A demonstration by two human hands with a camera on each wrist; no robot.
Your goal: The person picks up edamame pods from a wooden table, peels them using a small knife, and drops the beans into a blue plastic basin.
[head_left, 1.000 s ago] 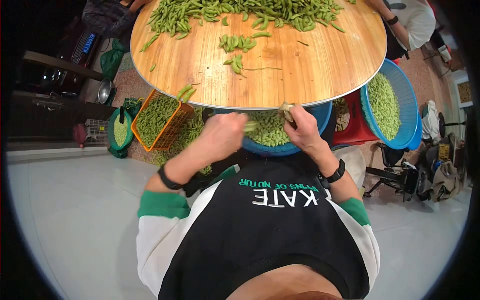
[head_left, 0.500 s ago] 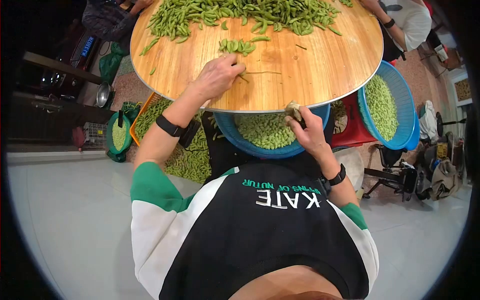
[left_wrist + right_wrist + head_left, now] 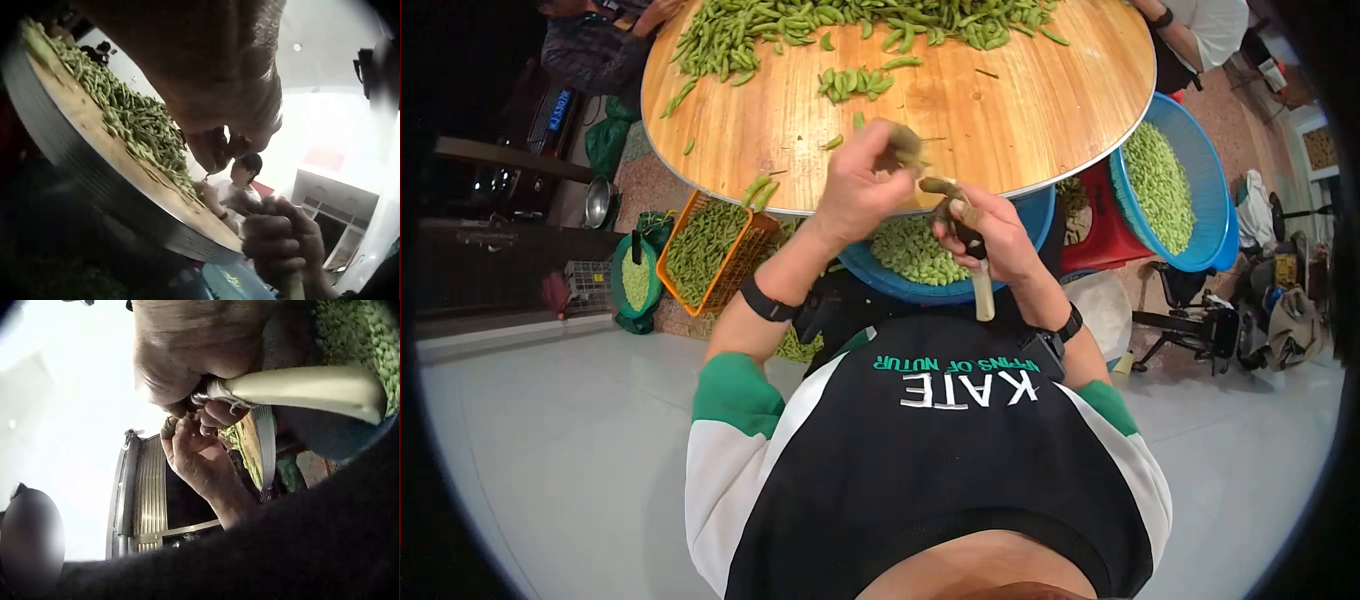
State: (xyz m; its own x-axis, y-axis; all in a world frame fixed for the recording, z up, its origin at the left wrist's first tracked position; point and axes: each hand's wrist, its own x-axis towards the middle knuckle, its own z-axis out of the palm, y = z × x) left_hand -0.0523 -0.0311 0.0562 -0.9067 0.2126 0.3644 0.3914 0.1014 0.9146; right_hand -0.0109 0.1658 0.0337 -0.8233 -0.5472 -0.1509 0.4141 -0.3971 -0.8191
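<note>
My left hand (image 3: 862, 180) is raised over the near edge of the round table, its thumb and fingers pinching a blurred green soybean pod (image 3: 913, 160). In the right wrist view its fingertips come right up to the other hand. The right hand (image 3: 992, 228) curls round a tool with a pale handle (image 3: 983, 295) that points back toward the body; the working end is hidden by the fingers. A brownish covering (image 3: 940, 187) shows at a right fingertip. Below both hands, a blue basin (image 3: 870, 272) holds shelled green beans (image 3: 920, 252).
A big heap of pods (image 3: 870, 20) covers the far side of the table (image 3: 1000, 130), with a small cluster (image 3: 855, 82) nearer. An orange crate (image 3: 730, 270) of pods stands left; a blue basket (image 3: 1200, 190) of beans stands right. Other people's arms (image 3: 1175, 30) reach in at the far edge.
My left hand put down to the small pods on the tabletop, then came back toward the right hand with a pod. The right hand has turned, bringing the pale handle into sight.
</note>
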